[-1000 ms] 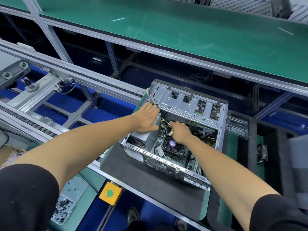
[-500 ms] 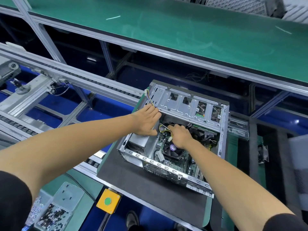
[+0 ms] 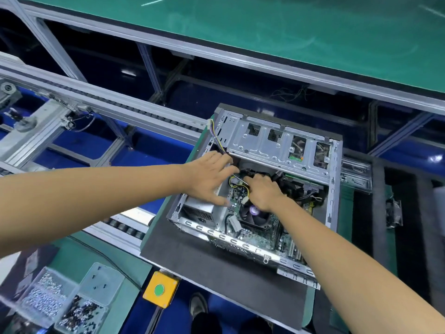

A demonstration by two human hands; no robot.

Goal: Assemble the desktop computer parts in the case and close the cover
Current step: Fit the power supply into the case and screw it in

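An open metal computer case (image 3: 333, 189) lies on a dark foam mat (image 3: 216, 266). Inside are the motherboard (image 3: 262, 237), a black CPU fan (image 3: 252, 215) and a grey power supply (image 3: 199, 210) at the left. My left hand (image 3: 209, 177) lies flat with spread fingers on top of the power supply. My right hand (image 3: 262, 189) reaches into the case just above the fan, fingers curled round the yellow and black power cable (image 3: 238, 186) near its white connector. Its fingertips are hidden. Another wire bundle (image 3: 218, 138) hangs over the case's top left corner.
A clear screw box (image 3: 62, 300) with several compartments sits at the lower left. A yellow box with a green button (image 3: 160, 289) hangs at the bench edge. Conveyor rails (image 3: 115, 102) run left of the case. A green shelf (image 3: 265, 32) spans above. A black bracket (image 3: 393, 213) lies right.
The view has shifted, so the case appears a little higher and the screw box has come into sight. Both hands stay inside the case; the right hand has moved slightly up along the cable.
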